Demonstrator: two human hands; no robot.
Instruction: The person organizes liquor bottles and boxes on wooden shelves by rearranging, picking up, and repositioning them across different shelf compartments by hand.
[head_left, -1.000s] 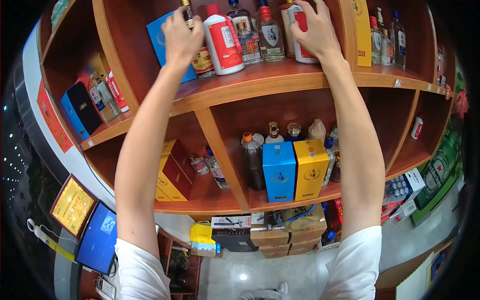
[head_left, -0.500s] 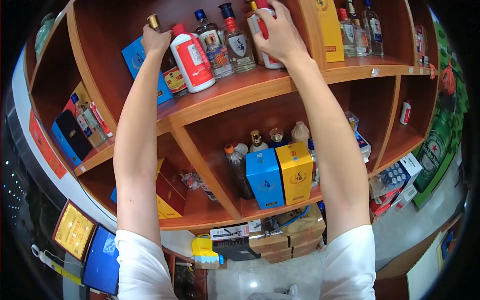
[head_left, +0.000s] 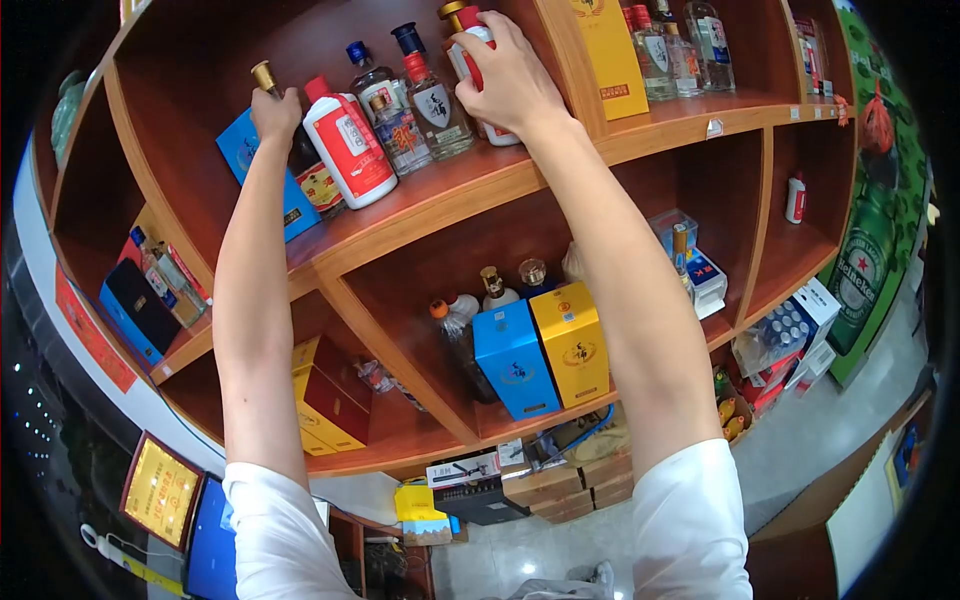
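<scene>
On the upper shelf, my left hand (head_left: 277,115) is closed round the neck of a dark bottle with a gold cap (head_left: 263,76). A blue box (head_left: 247,150) leans at its left. To its right stands a white bottle with a red label and red cap (head_left: 352,145). My right hand (head_left: 512,82) is wrapped round another red-and-white bottle (head_left: 470,52), partly covered by my fingers. A gold-capped bottle (head_left: 452,12) is just behind it. Between my hands stand clear bottles, among them one with a red neck band (head_left: 436,108).
A wooden upright (head_left: 570,60) stands right of my right hand, with a yellow box (head_left: 610,60) and clear bottles beyond it. The lower shelf holds a blue box (head_left: 515,360), a yellow box (head_left: 572,345) and several bottles. Cartons (head_left: 550,490) lie on the floor below.
The whole view has shifted and tilted slightly, so the shelves and both hands appear further left. Each hand keeps its hold on its bottle.
</scene>
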